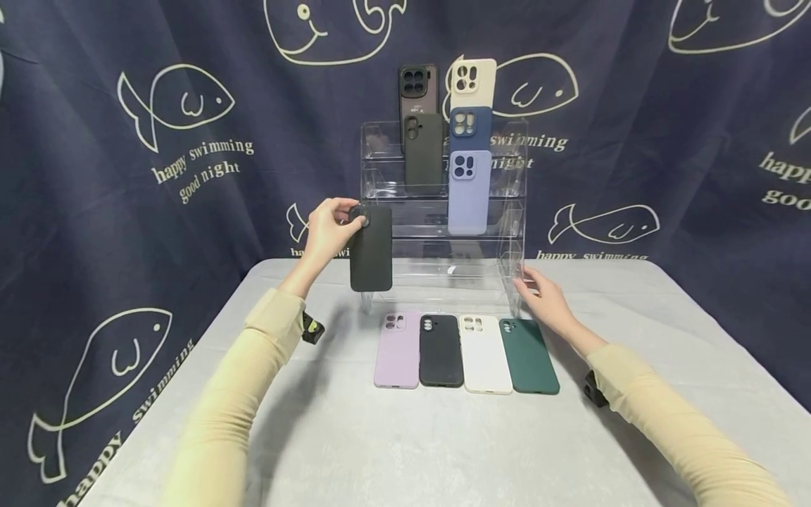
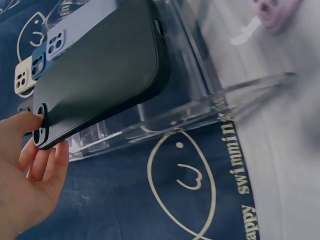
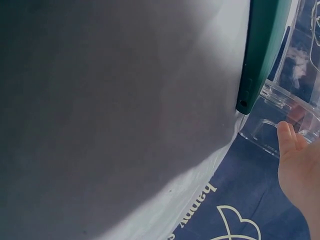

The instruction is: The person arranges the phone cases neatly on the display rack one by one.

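Observation:
My left hand (image 1: pixel 331 229) pinches a black phone case (image 1: pixel 371 253) by its top corner, thumb at the camera cutout. In the left wrist view the case (image 2: pixel 100 75) hangs tilted before the clear tiered display stand (image 1: pixel 418 299). At the stand's right side, my right hand (image 1: pixel 548 303) touches the clear side panel with fairly straight fingers; the right wrist view shows this hand (image 3: pixel 300 175) too. Along the stand's front lies a row of phone cases: lilac (image 1: pixel 398 352), black (image 1: pixel 441 352), white (image 1: pixel 486 355) and green (image 1: pixel 530 355).
On the stand's upper tiers, a dark translucent case (image 1: pixel 427 91) stands behind a dark grey case (image 1: pixel 423 151). To their right are a cream case (image 1: pixel 481 84), a blue case (image 1: pixel 478 134) and a lavender case (image 1: pixel 469 204). A fish-print curtain (image 1: pixel 209 232) hangs behind the grey-white table (image 1: pixel 405 451).

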A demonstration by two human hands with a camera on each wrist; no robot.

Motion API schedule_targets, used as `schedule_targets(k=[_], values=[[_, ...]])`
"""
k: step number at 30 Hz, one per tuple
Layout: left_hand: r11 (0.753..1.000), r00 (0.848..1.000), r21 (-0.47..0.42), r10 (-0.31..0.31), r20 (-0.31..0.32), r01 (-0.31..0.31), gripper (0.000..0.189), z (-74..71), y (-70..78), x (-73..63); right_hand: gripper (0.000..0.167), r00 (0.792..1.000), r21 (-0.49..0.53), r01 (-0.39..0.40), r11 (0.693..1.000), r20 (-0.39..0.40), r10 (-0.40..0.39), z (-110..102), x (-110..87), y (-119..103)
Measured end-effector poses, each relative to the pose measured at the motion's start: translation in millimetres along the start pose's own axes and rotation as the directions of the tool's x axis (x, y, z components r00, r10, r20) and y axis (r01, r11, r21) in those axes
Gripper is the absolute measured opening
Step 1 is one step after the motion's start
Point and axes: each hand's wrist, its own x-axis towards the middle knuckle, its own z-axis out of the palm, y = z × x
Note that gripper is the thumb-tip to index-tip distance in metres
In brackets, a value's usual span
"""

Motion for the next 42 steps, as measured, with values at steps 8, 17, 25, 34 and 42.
schedule_targets(k=[8, 17, 25, 34, 42], values=[[0.999, 0.999, -0.034, 0.009, -0.051, -0.01, 0.031, 12.9, 17.6, 26.8, 0.054, 1.0, 0.009, 0.003, 1.0, -0.001, -0.003, -1, 0.1, 2], [0.993, 0.991, -0.109, 0.027, -0.13, -0.041, 0.031, 29.5, 27.8, 49.4, 0.053, 1.0, 0.011, -0.017, 1.0, 0.002, 0.017, -1, -2.1, 0], [0.981, 0.982, -0.185, 0.031, -0.185, -0.066, 0.032, 42.7, 35.1, 70.2, 0.053, 1.0, 0.016, -0.014, 1.0, 0.001, 0.014, 0, -2.0, 0], [0.959, 0.976, -0.267, 0.038, -0.214, -0.096, 0.033, 62.3, 39.2, 77.9, 0.052, 1.0, 0.023, -0.01, 1.0, -0.009, 0.011, 0, -2.2, -1], [0.965, 0.976, -0.248, 0.035, -0.217, -0.09, 0.032, 81.1, 32.6, 76.0, 0.05, 1.0, 0.025, -0.006, 1.0, -0.011, 0.006, -2, -3.9, -4]])
